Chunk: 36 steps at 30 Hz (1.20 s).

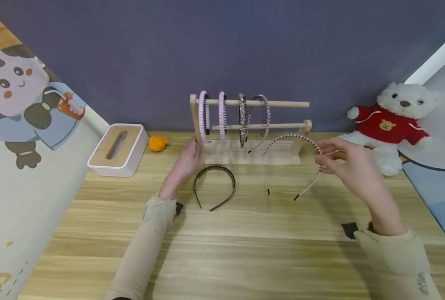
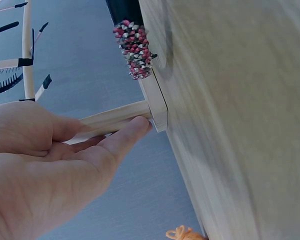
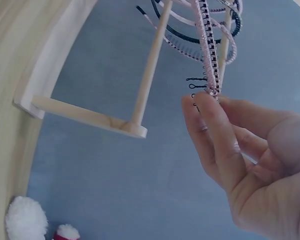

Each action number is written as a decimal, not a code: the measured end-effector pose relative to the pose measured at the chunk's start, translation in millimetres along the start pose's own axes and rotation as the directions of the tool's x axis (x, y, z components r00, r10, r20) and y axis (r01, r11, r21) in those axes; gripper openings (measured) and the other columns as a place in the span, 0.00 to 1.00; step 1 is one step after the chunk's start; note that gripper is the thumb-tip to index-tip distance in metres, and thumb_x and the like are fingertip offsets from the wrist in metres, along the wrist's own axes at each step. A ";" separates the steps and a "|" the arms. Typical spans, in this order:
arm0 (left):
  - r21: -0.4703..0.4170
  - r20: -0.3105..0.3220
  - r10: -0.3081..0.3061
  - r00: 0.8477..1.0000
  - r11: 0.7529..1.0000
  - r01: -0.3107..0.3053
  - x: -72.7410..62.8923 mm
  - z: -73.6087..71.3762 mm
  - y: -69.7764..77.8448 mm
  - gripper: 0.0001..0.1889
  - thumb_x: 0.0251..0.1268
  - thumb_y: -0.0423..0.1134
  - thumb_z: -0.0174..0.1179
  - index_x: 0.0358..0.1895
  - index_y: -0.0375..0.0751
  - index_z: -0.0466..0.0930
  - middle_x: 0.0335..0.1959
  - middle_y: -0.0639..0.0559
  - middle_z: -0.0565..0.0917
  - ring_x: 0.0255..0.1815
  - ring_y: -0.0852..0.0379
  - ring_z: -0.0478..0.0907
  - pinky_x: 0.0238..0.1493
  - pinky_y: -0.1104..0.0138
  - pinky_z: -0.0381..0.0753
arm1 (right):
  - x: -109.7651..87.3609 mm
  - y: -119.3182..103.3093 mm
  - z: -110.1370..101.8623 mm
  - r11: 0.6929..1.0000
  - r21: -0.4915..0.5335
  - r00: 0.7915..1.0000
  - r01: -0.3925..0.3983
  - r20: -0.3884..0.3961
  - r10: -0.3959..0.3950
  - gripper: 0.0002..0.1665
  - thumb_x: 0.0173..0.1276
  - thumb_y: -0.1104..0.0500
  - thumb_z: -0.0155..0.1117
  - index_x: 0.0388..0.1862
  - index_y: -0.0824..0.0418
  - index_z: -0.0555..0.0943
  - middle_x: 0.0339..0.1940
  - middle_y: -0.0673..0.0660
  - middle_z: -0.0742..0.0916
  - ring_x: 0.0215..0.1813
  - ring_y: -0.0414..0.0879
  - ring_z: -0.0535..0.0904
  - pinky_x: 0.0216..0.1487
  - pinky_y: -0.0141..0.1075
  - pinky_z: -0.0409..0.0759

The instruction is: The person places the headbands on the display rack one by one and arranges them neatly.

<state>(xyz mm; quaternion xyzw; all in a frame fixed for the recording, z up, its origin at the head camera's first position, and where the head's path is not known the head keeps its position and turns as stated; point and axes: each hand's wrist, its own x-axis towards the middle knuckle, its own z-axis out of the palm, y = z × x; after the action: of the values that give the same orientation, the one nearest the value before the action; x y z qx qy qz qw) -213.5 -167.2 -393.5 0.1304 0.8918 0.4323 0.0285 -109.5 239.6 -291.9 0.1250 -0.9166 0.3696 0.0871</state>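
Note:
My right hand (image 1: 351, 166) pinches one side of a pink-and-black headband (image 1: 291, 135) with fine comb teeth. It is held up in front of the right part of a wooden rack (image 1: 244, 158), its ends pointing down. With my left hand (image 1: 188, 158) I grip the rack's left upright; the left wrist view shows fingers and thumb around the wooden post (image 2: 115, 116). Along the upper bar hang two pink headbands (image 1: 221, 114), a glittery headband (image 1: 242, 121) and a twisted pink headband (image 1: 268, 116). On the table before the rack lies a black headband (image 1: 232, 179).
A white tissue box (image 1: 121, 168) with a wooden lid stands at the left, beside an orange pompom (image 1: 157, 143). A white teddy bear (image 1: 389, 121) in a red sweater sits at the right. Behind the table (image 1: 244, 258) rises a dark blue wall (image 1: 222, 50).

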 end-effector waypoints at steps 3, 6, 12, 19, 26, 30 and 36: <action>0.005 -0.010 0.022 1.000 1.000 -0.022 6.5 3.9 -16.8 0.27 0.90 0.39 0.38 0.82 0.27 0.54 0.76 0.24 0.66 0.78 0.30 0.64 0.80 0.42 0.62 | -0.7 -1.2 -6.4 1.000 -0.009 1.000 -0.002 -0.026 0.001 0.21 0.69 0.75 0.72 0.60 0.74 0.82 0.44 0.71 0.88 0.35 0.25 0.81 0.32 0.20 0.84; -0.002 -0.011 0.027 1.000 1.000 -0.027 7.3 4.1 -18.4 0.27 0.90 0.38 0.38 0.82 0.27 0.54 0.76 0.24 0.66 0.78 0.30 0.64 0.80 0.42 0.63 | -1.9 -1.4 -13.4 1.000 -0.005 0.998 -0.012 -0.062 0.012 0.23 0.69 0.76 0.73 0.63 0.73 0.82 0.46 0.72 0.88 0.35 0.21 0.79 0.32 0.18 0.82; -0.004 -0.013 0.004 1.000 1.000 -0.004 5.3 4.1 -10.2 0.26 0.90 0.36 0.37 0.82 0.26 0.53 0.75 0.25 0.68 0.75 0.32 0.68 0.79 0.44 0.66 | -5.2 -5.9 -23.6 0.997 -0.038 0.989 -0.065 -0.134 0.060 0.26 0.69 0.73 0.74 0.65 0.69 0.82 0.49 0.73 0.88 0.35 0.17 0.77 0.33 0.16 0.79; 0.007 -0.023 0.020 1.000 1.000 -0.020 11.8 6.6 -25.0 0.28 0.90 0.38 0.38 0.83 0.28 0.54 0.77 0.26 0.66 0.79 0.31 0.64 0.81 0.41 0.60 | -8.2 -9.4 -27.7 0.998 -0.003 0.980 -0.059 -0.189 0.057 0.25 0.68 0.73 0.75 0.64 0.67 0.84 0.44 0.51 0.88 0.35 0.20 0.80 0.33 0.18 0.82; 0.013 -0.029 0.013 1.000 1.000 -0.012 1.2 3.4 -3.9 0.26 0.90 0.36 0.37 0.82 0.26 0.55 0.76 0.24 0.67 0.78 0.30 0.64 0.81 0.42 0.62 | -10.7 -9.5 -34.1 0.998 0.030 0.966 -0.047 -0.252 0.053 0.24 0.68 0.74 0.74 0.63 0.66 0.85 0.38 0.32 0.83 0.33 0.23 0.82 0.33 0.18 0.82; 0.024 -0.027 0.006 1.000 1.000 -0.005 -2.5 1.5 4.6 0.26 0.90 0.34 0.35 0.82 0.25 0.54 0.77 0.25 0.66 0.79 0.30 0.63 0.81 0.43 0.61 | -11.2 -9.6 -35.6 0.997 0.052 0.960 -0.049 -0.273 0.061 0.25 0.68 0.75 0.74 0.64 0.67 0.84 0.39 0.34 0.84 0.33 0.24 0.83 0.33 0.18 0.83; 0.015 -0.020 0.021 1.000 1.000 -0.020 7.1 5.2 -12.8 0.27 0.90 0.35 0.37 0.82 0.26 0.54 0.75 0.24 0.67 0.77 0.29 0.65 0.80 0.40 0.62 | -11.6 -11.2 -37.1 0.999 0.040 0.954 -0.032 -0.298 0.043 0.26 0.67 0.76 0.74 0.64 0.68 0.84 0.39 0.35 0.83 0.32 0.24 0.82 0.34 0.17 0.81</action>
<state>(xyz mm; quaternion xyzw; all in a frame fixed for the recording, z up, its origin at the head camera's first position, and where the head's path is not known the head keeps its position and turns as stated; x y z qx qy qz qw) -222.2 -169.0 -406.3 0.1353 0.8938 0.4272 0.0141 -92.7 259.7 -261.1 0.0518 -0.8885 0.4018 0.2155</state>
